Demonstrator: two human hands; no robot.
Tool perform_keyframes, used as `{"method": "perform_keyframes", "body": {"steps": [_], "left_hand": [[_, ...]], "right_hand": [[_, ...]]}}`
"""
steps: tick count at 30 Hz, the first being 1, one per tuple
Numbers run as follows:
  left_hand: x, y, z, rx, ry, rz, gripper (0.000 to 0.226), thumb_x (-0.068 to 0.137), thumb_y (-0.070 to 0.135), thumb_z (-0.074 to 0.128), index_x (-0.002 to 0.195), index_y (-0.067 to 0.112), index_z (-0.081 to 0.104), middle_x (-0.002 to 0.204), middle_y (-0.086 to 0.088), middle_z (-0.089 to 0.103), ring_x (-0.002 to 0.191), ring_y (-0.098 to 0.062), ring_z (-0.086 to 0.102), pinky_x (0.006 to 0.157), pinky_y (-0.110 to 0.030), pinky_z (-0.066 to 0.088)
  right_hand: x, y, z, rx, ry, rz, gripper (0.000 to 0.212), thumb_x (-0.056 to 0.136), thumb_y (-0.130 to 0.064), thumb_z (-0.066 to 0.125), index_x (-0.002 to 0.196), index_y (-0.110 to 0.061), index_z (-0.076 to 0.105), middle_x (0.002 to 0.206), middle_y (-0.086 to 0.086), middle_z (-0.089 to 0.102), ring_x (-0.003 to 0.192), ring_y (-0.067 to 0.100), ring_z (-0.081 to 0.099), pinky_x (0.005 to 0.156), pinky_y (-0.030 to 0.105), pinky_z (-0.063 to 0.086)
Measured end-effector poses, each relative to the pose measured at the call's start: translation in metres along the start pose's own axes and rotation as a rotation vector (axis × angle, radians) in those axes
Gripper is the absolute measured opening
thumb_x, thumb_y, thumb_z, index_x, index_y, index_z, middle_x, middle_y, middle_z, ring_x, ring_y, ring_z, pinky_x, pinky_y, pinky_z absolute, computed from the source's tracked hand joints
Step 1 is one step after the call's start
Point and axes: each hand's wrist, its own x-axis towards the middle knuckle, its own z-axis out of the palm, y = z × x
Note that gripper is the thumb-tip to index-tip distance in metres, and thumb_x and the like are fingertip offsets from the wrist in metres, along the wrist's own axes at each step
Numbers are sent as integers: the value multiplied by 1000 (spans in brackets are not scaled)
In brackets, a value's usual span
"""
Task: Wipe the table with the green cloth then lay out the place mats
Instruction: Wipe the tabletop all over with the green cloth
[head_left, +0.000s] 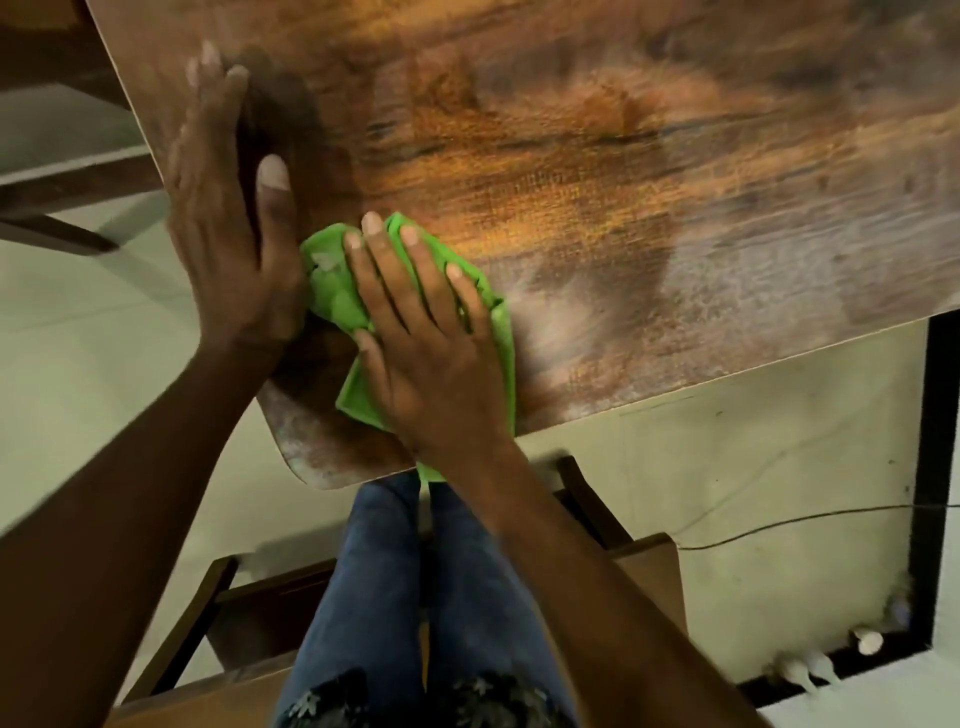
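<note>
Head view: the right hand (426, 332) lies flat on the cloth (337, 291), fingers straight and spread, pressing down rather than gripping, which suits pushing the cloth across the surface with an even weight. The cloth is bunched under the palm near the rounded near corner of the desk (623, 156), one edge trailing just over the rim toward the person's jeans (405, 597). The left hand (228, 218) rests open just beside it, on edge at the side rim of the desk, fingers straight, thumb on the wood touching the cloth; it holds nothing and looks set there to brace the body while the other hand wipes. Wiping seems under way at this corner, with most of the desk beyond. No place mats show, so that step is not yet begun. A chair (644, 571) stands below the desk edge
</note>
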Motion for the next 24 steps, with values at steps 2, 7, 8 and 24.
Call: {"method": "perform_keyframes", "body": {"steps": [2, 7, 8, 24], "left_hand": [[1, 0, 0, 2, -1, 19, 41, 116, 22, 42, 156, 19, 36, 162, -18, 46, 151, -22, 38, 127, -39, 30], [3, 2, -3, 61, -75, 47, 47, 117, 20, 38, 160, 2, 39, 166, -25, 40, 157, -36, 33, 131, -46, 23], [4, 1, -2, 84, -102, 58, 49, 117, 22, 37, 162, 0, 36, 169, -23, 36, 159, -37, 30, 133, -44, 18], [10, -2, 7, 269, -227, 107, 60, 118, 32, 29, 170, 6, 15, 178, -17, 12, 167, -28, 8, 136, -45, 5]], "right_hand": [[33, 12, -8, -13, 52, 20, 62, 113, -41, 24, 171, -23, 12, 179, -3, 7, 166, 18, 4, 131, 44, 11], [117, 19, -23, -64, 141, -58, 61, 112, -41, 22, 170, -22, 19, 178, -1, 15, 165, 20, 11, 130, 43, 13], [123, 26, -26, -72, 147, -87, 61, 112, -41, 23, 170, -22, 21, 178, -1, 17, 165, 20, 12, 130, 42, 14], [16, 157, -32, -128, 173, 425, 68, 109, -43, 23, 171, -20, 6, 179, 3, 2, 166, 25, 2, 131, 52, 16]]}}
